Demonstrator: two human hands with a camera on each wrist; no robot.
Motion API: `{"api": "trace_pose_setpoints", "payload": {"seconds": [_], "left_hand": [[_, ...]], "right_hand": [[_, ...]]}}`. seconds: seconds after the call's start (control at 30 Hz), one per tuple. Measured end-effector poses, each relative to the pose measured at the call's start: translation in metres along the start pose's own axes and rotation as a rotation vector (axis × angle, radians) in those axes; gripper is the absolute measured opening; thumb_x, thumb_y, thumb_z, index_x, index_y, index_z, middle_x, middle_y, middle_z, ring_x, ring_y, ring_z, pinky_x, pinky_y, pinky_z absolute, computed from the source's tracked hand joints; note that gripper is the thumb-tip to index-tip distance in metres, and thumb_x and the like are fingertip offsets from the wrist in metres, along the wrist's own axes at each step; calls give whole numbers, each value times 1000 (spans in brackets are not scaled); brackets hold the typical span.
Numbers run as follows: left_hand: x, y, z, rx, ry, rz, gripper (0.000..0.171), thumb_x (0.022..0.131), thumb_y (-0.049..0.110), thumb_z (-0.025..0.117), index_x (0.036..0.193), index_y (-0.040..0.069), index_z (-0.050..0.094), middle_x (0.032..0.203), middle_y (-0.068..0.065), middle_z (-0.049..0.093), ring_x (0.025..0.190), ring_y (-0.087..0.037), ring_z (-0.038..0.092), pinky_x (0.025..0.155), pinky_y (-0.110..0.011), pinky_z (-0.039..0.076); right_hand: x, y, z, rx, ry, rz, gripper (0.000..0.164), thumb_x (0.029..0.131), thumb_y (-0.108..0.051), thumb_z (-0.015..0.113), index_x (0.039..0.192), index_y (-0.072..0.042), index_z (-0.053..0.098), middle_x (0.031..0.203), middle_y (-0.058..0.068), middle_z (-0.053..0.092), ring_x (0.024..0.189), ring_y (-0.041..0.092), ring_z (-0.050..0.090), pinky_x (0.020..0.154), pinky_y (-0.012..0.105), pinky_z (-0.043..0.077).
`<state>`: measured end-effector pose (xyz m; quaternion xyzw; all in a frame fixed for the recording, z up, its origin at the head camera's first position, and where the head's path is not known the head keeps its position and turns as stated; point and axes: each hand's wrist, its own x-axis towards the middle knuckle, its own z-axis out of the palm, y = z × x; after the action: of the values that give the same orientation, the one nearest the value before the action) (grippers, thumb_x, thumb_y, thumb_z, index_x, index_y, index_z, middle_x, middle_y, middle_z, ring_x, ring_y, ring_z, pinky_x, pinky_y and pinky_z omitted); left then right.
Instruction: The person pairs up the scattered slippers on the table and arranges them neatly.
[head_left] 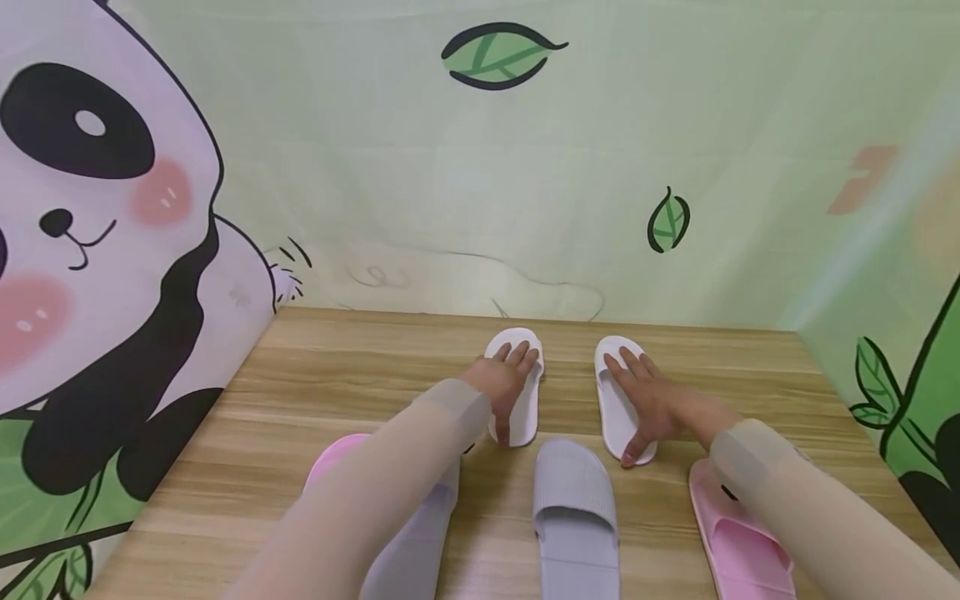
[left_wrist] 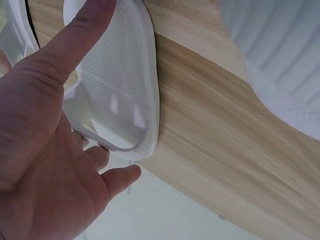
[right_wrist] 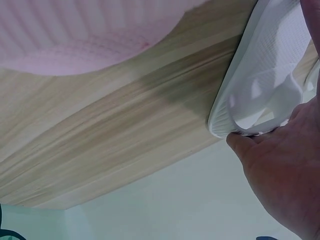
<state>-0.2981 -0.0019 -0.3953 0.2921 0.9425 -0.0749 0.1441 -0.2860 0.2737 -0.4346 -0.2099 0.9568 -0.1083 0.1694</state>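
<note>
Two white slippers stand toward the back of the wooden surface, toes toward the wall. On the left white slipper [head_left: 529, 412] rests my left hand [head_left: 504, 385], fingers spread straight over its strap and thumb toward the heel. In the left wrist view that thumb [left_wrist: 82, 30] reaches across the ribbed insole. My right hand [head_left: 654, 406] lies over the right white slipper [head_left: 617, 408], its fingers extended across the strap and the thumb down by the heel. The right wrist view shows fingertips at the strap's edge, with part of the hand out of frame.
Nearer to me stand a grey slipper [head_left: 576, 479] in the middle and another grey slipper [head_left: 420, 546] partly under my left sleeve. A pink slipper [head_left: 750, 550] is at the right; a pink edge [head_left: 337, 452] shows at the left. A panda-print backdrop [head_left: 465, 167] encloses the wooden surface [head_left: 352, 350].
</note>
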Motion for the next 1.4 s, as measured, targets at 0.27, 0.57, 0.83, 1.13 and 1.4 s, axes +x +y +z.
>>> {"api": "trace_pose_setpoints", "payload": {"seconds": [0.27,0.57,0.83,1.13,1.4], "left_hand": [[5,-1,-2,-20,24,-25,141,61,41,101,167,10,13,175,-12,13,154,-52,25,118,-66,36],[7,2,-5,-44,34,-58,137,63,37,101,167,14,14,176,-8,13,141,-62,41,109,-70,44],[9,1,-4,-49,66,-52,136,62,35,102,166,13,17,175,-8,16,136,-62,47,114,-51,48],[14,-5,-1,-148,83,-49,137,60,30,103,167,15,18,175,-7,16,138,-64,43,104,-54,55],[18,-5,-5,-187,67,-66,138,61,28,103,167,17,15,176,-4,13,143,-63,36,103,-56,55]], "right_hand": [[4,3,-7,4,-9,14,153,56,-48,100,165,-1,3,169,35,-5,153,62,1,121,74,17],[12,12,-7,4,-27,71,155,56,-53,98,167,-10,-1,171,28,-9,150,67,-1,116,81,16],[19,17,-6,50,-3,48,155,55,-46,101,166,-9,-1,171,27,-8,150,68,-1,116,81,17],[26,19,-6,55,64,-11,151,54,-44,102,165,-7,7,171,29,0,149,68,7,117,78,21],[35,23,-2,35,95,-17,152,51,-47,102,165,-8,9,170,30,3,146,72,11,115,79,24]]}}
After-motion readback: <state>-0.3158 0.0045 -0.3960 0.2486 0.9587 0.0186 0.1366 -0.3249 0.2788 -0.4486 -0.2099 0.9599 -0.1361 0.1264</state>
